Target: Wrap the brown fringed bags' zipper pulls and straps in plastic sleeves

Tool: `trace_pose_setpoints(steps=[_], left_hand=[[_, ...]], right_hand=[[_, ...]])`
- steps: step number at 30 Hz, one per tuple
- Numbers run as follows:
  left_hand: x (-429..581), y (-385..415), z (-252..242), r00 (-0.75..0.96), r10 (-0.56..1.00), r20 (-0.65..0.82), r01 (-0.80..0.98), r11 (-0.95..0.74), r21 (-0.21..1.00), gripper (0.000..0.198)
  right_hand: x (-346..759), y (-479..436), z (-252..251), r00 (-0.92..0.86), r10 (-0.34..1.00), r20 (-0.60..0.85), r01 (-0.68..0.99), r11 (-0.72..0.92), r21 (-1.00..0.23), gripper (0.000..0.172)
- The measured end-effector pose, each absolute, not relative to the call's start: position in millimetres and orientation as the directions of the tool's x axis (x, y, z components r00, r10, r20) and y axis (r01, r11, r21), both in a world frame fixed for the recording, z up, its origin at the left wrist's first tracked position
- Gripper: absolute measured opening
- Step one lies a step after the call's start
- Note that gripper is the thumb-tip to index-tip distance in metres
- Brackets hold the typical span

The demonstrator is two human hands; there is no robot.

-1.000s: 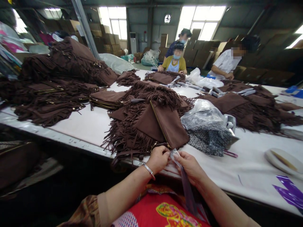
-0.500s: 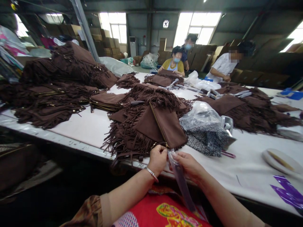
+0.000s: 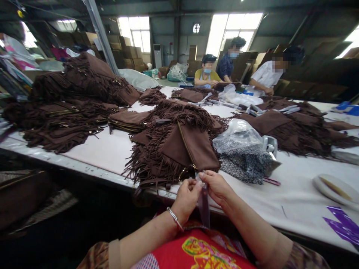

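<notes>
My left hand (image 3: 185, 200) and my right hand (image 3: 218, 186) meet at the table's front edge. Both are closed in a pinch on the top end of a narrow clear plastic sleeve (image 3: 204, 209). Something dark, perhaps a strap, shows through it, and its lower part hangs toward my lap. Just beyond my fingertips lies a brown fringed bag (image 3: 203, 151) with a gold zipper (image 3: 185, 144). A gold-coloured ring fitting at the bag's near corner sits close to my fingers; whether the sleeve's contents join it I cannot tell.
Heaped brown bags (image 3: 86, 80) cover the table's left, with more (image 3: 283, 127) at the right. Beside the near bag are a plastic bag with speckled fabric (image 3: 244, 160), a tape roll (image 3: 333, 188) and purple wrappers (image 3: 343, 224). Several co-workers (image 3: 207, 76) are across the table.
My right hand has moved up and left, closer to my left hand. The sleeve now hangs straighter down. Across the table, one co-worker stands further right, beside the seated one.
</notes>
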State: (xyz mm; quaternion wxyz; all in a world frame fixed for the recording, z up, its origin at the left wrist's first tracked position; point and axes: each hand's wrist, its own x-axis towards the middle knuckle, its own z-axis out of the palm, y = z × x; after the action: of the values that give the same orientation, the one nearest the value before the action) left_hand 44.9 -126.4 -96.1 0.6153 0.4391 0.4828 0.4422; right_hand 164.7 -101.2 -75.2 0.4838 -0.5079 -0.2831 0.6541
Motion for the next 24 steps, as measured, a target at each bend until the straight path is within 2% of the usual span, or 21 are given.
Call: trace_pose_setpoints(steps=[3,6,9,13,17,19,21,24], left_hand=[[44,-140,-91,0.3,0.909,-0.288,-0.094,0.329,0.94,0.034],[38,-142,-87,0.336,0.844,-0.418,-0.062,0.462,0.885,0.026],[23,-141,-81,0.43,0.77,-0.471,-0.11,0.563,0.819,0.024],[-7,-137,-72,0.572,0.659,-0.489,-0.158,0.673,0.723,0.031],[-25,-131,-70,0.691,0.543,-0.478,-0.259,0.803,0.536,0.051],[-26,-130,-72,0.693,0.503,-0.516,-0.247,0.838,0.486,0.049],[-22,-132,-75,0.636,0.527,-0.563,-0.209,0.82,0.532,0.04],[-15,-138,-76,0.501,0.64,-0.582,-0.139,0.724,0.676,0.039]], right_hand=[[153,-98,-71,0.015,0.922,-0.388,-0.421,-0.346,-0.839,0.031],[150,-92,-70,0.043,0.927,-0.372,-0.461,-0.312,-0.831,0.03],[156,-87,-73,0.084,0.929,-0.36,-0.484,-0.278,-0.83,0.031],[162,-87,-81,0.119,0.918,-0.377,-0.499,-0.273,-0.823,0.033],[162,-90,-86,0.123,0.919,-0.374,-0.508,-0.265,-0.82,0.034],[160,-91,-87,0.123,0.922,-0.368,-0.509,-0.26,-0.82,0.034],[159,-92,-89,0.124,0.923,-0.363,-0.503,-0.257,-0.825,0.034],[166,-97,-94,0.11,0.923,-0.368,-0.482,-0.274,-0.832,0.03]])
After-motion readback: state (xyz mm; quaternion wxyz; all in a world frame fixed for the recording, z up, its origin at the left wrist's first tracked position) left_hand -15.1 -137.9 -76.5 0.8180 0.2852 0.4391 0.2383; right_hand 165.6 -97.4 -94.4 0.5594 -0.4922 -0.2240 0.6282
